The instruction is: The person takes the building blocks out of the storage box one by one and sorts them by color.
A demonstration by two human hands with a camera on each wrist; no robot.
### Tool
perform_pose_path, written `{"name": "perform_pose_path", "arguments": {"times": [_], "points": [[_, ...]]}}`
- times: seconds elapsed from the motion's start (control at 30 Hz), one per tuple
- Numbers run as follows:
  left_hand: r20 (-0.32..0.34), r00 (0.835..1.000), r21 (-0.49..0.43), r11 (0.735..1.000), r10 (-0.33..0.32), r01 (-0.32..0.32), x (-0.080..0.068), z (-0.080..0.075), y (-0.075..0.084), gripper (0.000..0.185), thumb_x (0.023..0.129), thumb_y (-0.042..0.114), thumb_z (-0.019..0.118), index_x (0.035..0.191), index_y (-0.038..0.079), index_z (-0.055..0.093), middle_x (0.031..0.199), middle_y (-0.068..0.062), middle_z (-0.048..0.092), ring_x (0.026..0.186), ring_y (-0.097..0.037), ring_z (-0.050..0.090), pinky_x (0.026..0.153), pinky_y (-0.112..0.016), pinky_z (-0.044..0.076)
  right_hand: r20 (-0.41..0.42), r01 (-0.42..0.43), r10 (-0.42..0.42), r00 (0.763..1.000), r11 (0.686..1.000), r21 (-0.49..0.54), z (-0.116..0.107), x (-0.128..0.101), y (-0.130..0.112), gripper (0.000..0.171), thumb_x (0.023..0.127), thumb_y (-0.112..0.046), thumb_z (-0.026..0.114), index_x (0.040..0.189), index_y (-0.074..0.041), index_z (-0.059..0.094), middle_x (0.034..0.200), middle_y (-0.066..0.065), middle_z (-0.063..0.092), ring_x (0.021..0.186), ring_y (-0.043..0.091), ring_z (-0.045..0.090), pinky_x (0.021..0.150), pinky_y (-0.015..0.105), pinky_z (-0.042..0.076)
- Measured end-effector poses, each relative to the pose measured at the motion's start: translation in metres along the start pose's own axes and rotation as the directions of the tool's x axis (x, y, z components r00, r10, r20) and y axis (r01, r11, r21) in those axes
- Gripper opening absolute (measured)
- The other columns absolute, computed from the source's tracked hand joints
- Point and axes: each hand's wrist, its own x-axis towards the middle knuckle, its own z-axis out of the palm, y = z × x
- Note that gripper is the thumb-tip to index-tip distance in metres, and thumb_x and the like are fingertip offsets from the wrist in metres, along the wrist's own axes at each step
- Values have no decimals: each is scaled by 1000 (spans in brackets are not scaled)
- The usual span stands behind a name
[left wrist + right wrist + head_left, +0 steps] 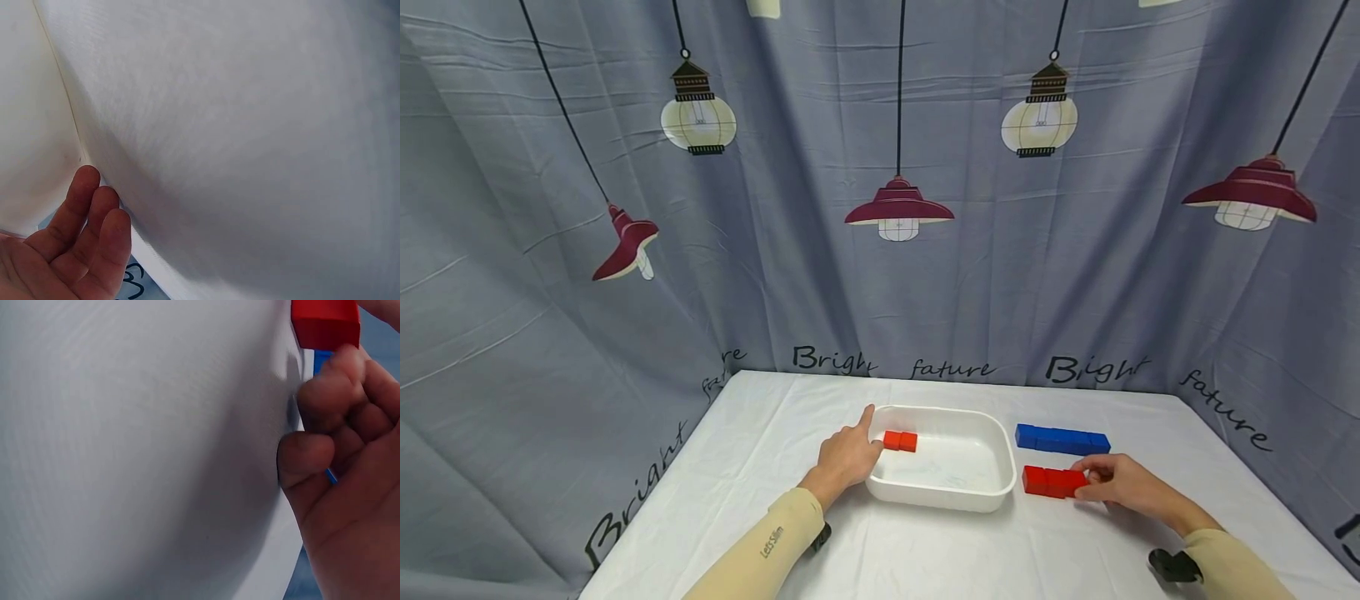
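Observation:
A white plastic tray (940, 500) stands on the table, two small red cubes (900, 441) side by side at its left inside. My left hand (846, 454) rests at the tray's left side, forefinger stretched along the rim and thumb at the edge near the cubes. In the left wrist view, the other fingers (107, 237) lie loosely bent by the tray's outer wall (37, 112). Right of the tray is a short row of red cubes (1047, 482). My right hand (1123, 483) pinches its right end between thumb and fingers; one red cube (326, 328) shows in the right wrist view.
Behind the red row lies a longer row of blue cubes (1062, 439), close to the right hand's fingers. A white cloth (925, 558) covers the table. Beyond its back edge hangs a grey curtain (820, 283) printed with lamps and lettering.

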Motion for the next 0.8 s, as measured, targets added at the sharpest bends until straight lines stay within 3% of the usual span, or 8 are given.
{"name": "perform_pose_path", "arguments": {"times": [0.17, 0.33, 0.8], "points": [[2, 1000, 2, 1000, 0, 0, -1, 0, 0, 69, 96, 36, 53, 159, 18, 30, 117, -17, 71, 86, -27, 67, 81, -48, 52, -49, 8, -12, 999, 997, -81, 5, 3, -1, 50, 83, -34, 82, 120, -3, 66, 76, 3, 47, 72, 18, 46, 59, 26, 34], [2, 1000, 2, 1000, 5, -5, 0, 1, -1, 70, 96, 36, 54, 159, 18, 30, 115, -17, 71, 84, -26, 66, 79, -48, 52, -75, -5, -4, 997, 993, -115, 8, 5, 0, 50, 80, -36, 84, 117, -6, 68, 77, 3, 47, 73, 19, 46, 58, 26, 33], [7, 1000, -2, 1000, 3, -3, 0, 1, -1, 70, 95, 34, 54, 159, 19, 30, 110, -17, 72, 74, -23, 61, 73, -45, 51, -91, 16, -29, 995, 991, -133, 11, 4, -6, 45, 82, -37, 82, 113, -8, 68, 79, 4, 48, 75, 20, 45, 58, 26, 33]]}}
